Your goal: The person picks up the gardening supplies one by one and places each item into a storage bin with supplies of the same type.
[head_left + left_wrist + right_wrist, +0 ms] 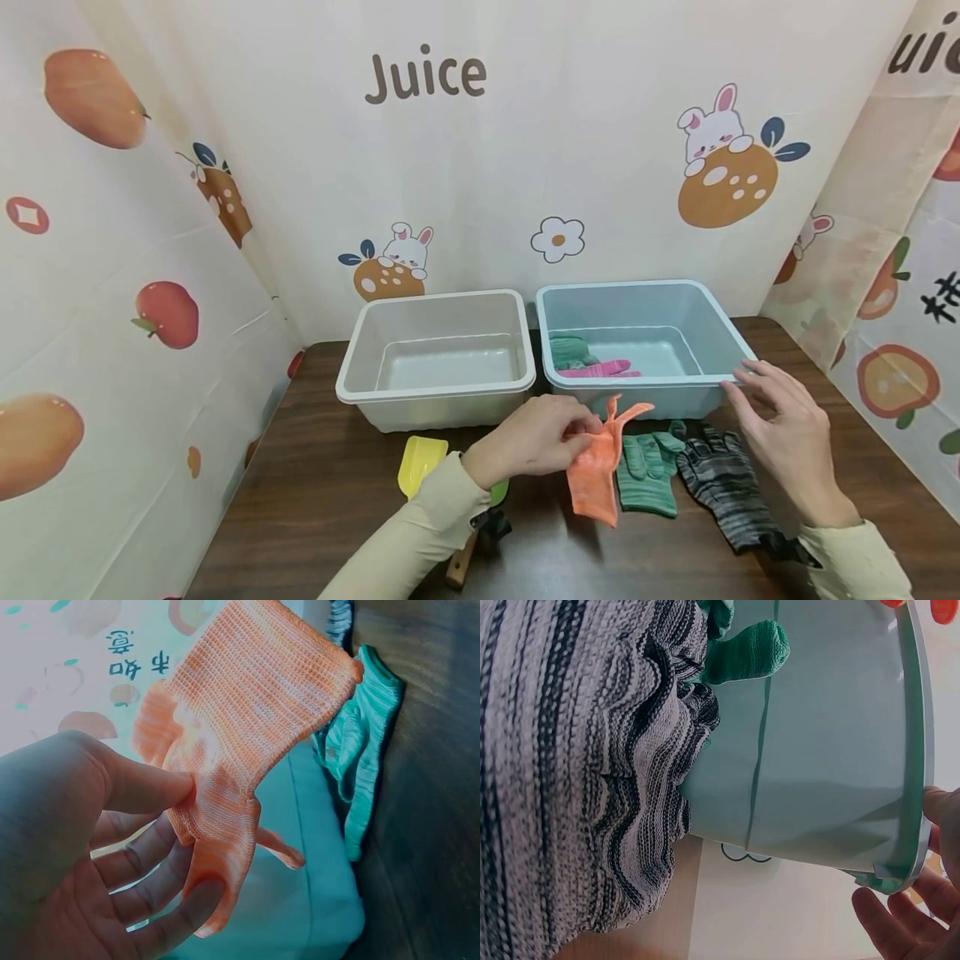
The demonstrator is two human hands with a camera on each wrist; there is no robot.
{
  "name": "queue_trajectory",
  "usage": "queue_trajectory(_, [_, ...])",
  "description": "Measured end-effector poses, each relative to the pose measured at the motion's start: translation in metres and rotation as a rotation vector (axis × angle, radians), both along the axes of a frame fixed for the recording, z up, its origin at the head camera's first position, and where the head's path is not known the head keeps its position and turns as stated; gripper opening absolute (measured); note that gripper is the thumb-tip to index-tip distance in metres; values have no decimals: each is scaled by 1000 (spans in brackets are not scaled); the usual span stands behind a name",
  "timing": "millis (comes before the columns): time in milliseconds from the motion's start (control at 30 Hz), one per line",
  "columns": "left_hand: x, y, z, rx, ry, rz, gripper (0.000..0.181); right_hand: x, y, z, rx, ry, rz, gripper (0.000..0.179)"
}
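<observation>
Left hand (542, 435) pinches orange glove (595, 482) before blue bin (678, 400); right hand (789, 433) grips bin's right front corner. Green glove (648, 479), striped glove (723, 487) before bin.

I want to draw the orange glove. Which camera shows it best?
The left wrist view: the orange glove is biggest there, its knit clear. The head view shows it smaller, in the left hand; the right wrist view shows only orange tips, probably its, at the top edge.

A brown table (300, 500) carries a white bin (442, 411) beside a blue bin (675, 402); before them lie a yellow shovel (422, 461), green glove (648, 477) and striped glove (723, 487).
</observation>
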State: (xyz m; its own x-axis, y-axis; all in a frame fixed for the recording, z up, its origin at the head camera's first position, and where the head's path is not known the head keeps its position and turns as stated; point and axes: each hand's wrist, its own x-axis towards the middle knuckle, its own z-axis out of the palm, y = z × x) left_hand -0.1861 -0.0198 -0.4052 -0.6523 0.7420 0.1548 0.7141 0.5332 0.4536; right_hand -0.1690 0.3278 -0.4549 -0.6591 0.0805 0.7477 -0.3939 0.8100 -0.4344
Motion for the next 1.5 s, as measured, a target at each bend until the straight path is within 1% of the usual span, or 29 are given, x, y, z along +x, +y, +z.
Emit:
queue_trajectory(200, [-1,0,4,33,-5,-15,20,0,-1,0,2,7,3,43])
queue_trajectory(367, [-2,0,8,58,6,-26,19,0,-1,0,0,8,-1,43])
queue_trajectory(600, [-5,-1,16,111,-20,-31,18,0,-1,-1,3,5,-5,44])
queue_trajectory(767, [-6,-1,21,125,-35,-30,17,0,-2,-1,-3,0,-3,43])
queue_trajectory(900, [-7,-1,25,133,-33,-30,18,1,-2,0,-1,1,-4,44])
queue_trajectory(1267, [-10,4,40,190,-6,-13,13,1,-2,0,-14,10,6,45])
queue_trajectory(1467, [-13,8,46,239,16,44,16,0,-2,0,-17,14,8,44])
queue_trajectory(1500, [-13,9,46,251,11,54,16,0,-2,0,-17,13,10,44])
